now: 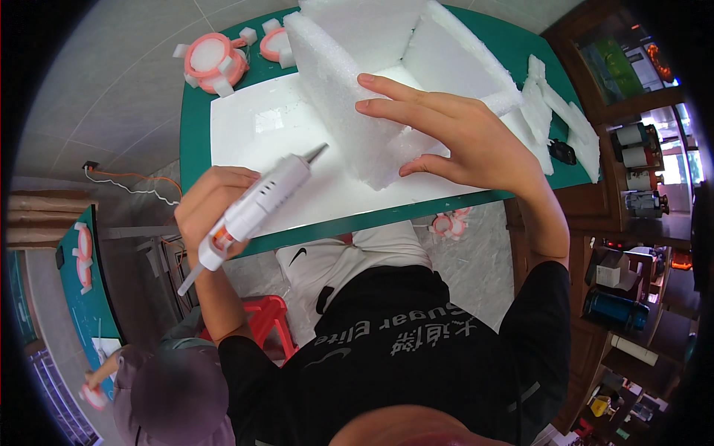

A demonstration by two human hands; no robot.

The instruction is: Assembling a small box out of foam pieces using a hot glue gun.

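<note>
A white hot glue gun (264, 195) is in the grip of my left hand (212, 208), its fingers wrapped round the body. The dark nozzle points up and right at a white foam panel. That panel (327, 82) stands upright as one wall of a white foam box (461, 56). Against the panel and its near corner rests my right hand (480, 141), fingers spread and thumb apart. A gap shows between the nozzle tip and the foam. The exact contact under my right palm is hidden.
Pink round pieces with white foam blocks (212, 61) lie at the table's back left. Foam strips (535, 111) and a small black object (563, 152) lie on the right. A red stool (271, 320) and another person (175, 394) are at lower left; shelves (639, 297) line the right.
</note>
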